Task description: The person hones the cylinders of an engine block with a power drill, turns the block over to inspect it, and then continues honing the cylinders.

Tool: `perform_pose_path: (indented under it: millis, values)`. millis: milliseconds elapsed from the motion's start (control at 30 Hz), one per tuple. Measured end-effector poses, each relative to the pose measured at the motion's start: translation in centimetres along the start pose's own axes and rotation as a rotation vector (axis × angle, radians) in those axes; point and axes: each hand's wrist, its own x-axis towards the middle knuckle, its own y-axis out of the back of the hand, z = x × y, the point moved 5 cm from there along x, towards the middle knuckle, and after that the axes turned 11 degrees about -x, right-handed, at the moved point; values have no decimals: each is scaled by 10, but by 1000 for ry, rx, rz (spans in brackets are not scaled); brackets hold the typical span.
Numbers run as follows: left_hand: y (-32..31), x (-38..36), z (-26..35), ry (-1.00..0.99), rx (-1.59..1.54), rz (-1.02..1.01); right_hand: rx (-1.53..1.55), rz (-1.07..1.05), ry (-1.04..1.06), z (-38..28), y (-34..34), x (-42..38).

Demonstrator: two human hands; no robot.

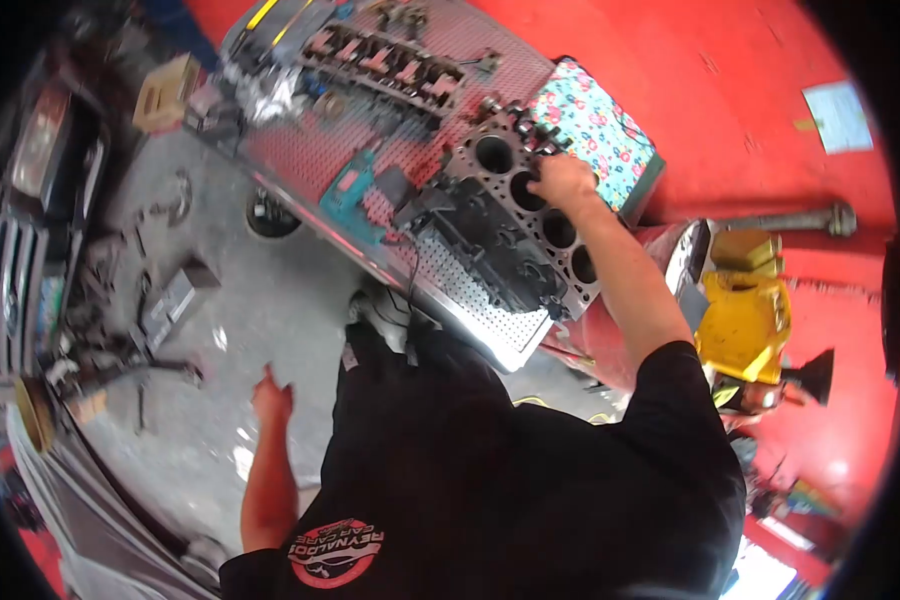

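My right hand (567, 182) is on the far edge of an engine block (543, 212) with a row of round cylinder bores. Its thumb lies near one bore; the curled fingers are partly hidden past the edge. Right behind that hand are shiny metal shaft parts (530, 128). A black engine cover (490, 250) leans along the block's near side. Away from the bench, my left hand (272, 396) hangs over the floor with a finger stretched out and nothing visible in it.
On the perforated metal bench (470, 275) lie a teal power drill (350, 190), a cylinder head (385, 65) and a flowered case (595, 125). A yellow plastic piece (745, 320) stands at right. Car parts and a grey box (178, 305) are on the floor beside a car front (30, 240).
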Motion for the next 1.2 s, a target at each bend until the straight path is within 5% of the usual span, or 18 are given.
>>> perform_pose_path:
  millis: [67,200,333,533,600,733,767,867,933,1067,1200]
  values:
    - [-14,-64,-110,438,25,-111,-89,23,-2,0,23,-10]
    - [-22,-197,-161,723,-40,-110,-226,-12,80,-1,44,-9]
    - [-89,-258,-142,606,-250,201,-290,58,173,2,45,-8]
    - [-164,-287,13,590,-774,131,-231,341,362,18,49,-30]
    - [-200,-301,26,475,-927,175,-242,461,510,21,43,-54]
    - [-236,-342,22,594,-1044,153,-320,373,772,34,-3,-55]
    - [-241,-355,17,674,-1070,173,-192,354,814,38,-19,-33]
    - [-244,-399,-5,924,-1151,189,272,-405,496,7,-2,-59]
    - [-246,-425,-22,1085,-1207,188,640,-604,469,-6,0,-64]
    - [-254,-445,-51,1158,-1285,239,1497,-1052,654,-42,-35,-25]
    - [-252,-416,-41,1023,-1350,196,2271,-432,194,-77,-23,-15]
